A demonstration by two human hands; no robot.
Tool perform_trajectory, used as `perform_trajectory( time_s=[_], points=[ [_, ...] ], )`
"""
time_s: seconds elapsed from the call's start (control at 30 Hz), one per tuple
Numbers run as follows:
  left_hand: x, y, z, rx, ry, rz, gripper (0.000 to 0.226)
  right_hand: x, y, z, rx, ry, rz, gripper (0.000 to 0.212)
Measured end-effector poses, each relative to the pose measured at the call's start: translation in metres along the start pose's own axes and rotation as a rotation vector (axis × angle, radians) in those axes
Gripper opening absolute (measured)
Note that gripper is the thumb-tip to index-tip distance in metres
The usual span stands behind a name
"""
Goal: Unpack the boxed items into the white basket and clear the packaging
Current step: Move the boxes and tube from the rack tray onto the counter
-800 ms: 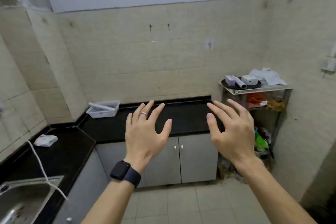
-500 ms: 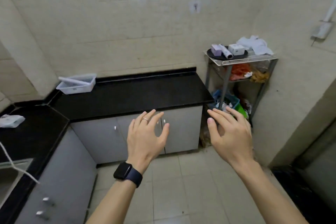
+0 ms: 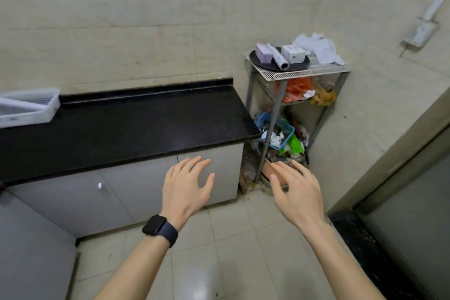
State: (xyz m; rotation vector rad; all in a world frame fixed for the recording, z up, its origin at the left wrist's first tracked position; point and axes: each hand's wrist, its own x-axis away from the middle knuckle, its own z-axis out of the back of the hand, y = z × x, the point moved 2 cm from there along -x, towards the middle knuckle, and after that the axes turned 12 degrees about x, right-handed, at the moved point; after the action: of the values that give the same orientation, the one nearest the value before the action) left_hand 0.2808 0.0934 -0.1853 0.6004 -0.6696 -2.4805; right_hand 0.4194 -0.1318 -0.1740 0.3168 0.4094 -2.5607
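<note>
Bare hands, left [image 3: 186,189] and right [image 3: 295,190] (both empty), reach forward, palms down, fingers spread.

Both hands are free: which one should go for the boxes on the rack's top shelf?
Probably the right hand: empty, open, on the wire rack side, below the white box. The left hand fronts the cabinet.

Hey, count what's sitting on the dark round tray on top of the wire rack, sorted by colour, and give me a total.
Lilac box: 1
White box: 1
Pale marbled roll: 1
Total on the dark round tray: 3
The crumpled white paper lies beside the tray, so it is not counted.
</note>
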Motion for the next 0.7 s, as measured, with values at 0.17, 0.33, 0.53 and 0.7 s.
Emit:
perform_trajectory(
  time_s=[0.17, 0.33, 0.53, 0.7],
  points=[
    [-0.110, -0.006, -0.017, -0.022, -0.015, -0.072, 0.046, -0.079, 0.010, -0.016, 0.039, 0.039, -0.076, 0.035],
    [-0.206, 0.003, -0.045, -0.029, -0.052, -0.125, 0.047, -0.159, 0.028, -0.030, 0.049, 0.035, -0.123, 0.037],
    [-0.312, 0.026, -0.100, -0.050, -0.060, -0.162, 0.048, -0.264, 0.068, -0.063, 0.030, 0.031, -0.102, 0.040],
    [-0.389, 0.058, -0.141, -0.038, -0.057, -0.099, 0.050, -0.361, 0.109, -0.077, 0.029, 0.027, -0.044, 0.044]
  ],
)
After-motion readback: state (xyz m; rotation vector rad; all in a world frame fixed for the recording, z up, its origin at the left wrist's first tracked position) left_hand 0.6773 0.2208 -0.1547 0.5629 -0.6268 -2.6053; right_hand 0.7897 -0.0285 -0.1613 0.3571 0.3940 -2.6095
